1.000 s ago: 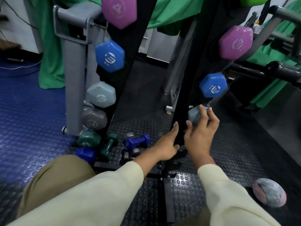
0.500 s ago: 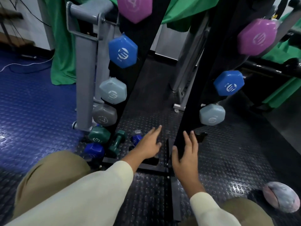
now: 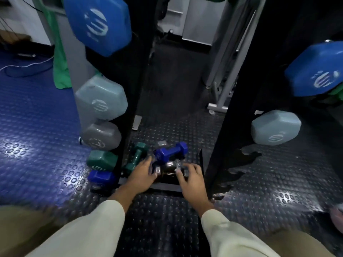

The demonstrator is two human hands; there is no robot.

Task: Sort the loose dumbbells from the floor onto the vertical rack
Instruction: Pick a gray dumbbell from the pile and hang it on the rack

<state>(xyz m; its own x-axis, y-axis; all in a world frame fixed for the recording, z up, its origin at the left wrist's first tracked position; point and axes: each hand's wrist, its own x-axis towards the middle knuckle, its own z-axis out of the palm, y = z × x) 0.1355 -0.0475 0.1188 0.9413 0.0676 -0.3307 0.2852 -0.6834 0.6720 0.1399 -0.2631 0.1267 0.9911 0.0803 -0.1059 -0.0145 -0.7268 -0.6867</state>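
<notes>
Head view: both hands reach into the loose pile between the tall black rack uprights (image 3: 219,115). The left hand (image 3: 142,176) and right hand (image 3: 191,176) each curl onto a dark chrome-ended dumbbell (image 3: 168,174) lying on the studded rubber floor (image 3: 259,182); whether they grasp it I cannot tell. A dark-blue hexagonal dumbbell (image 3: 171,152) lies just behind it.

blur: fingers (image 3: 179,172) smeared, grip unclear | hidden: dark dumbbell (image 3: 168,176) under both hands | cut off: pink ball (image 3: 337,216), lower right edge
</notes>
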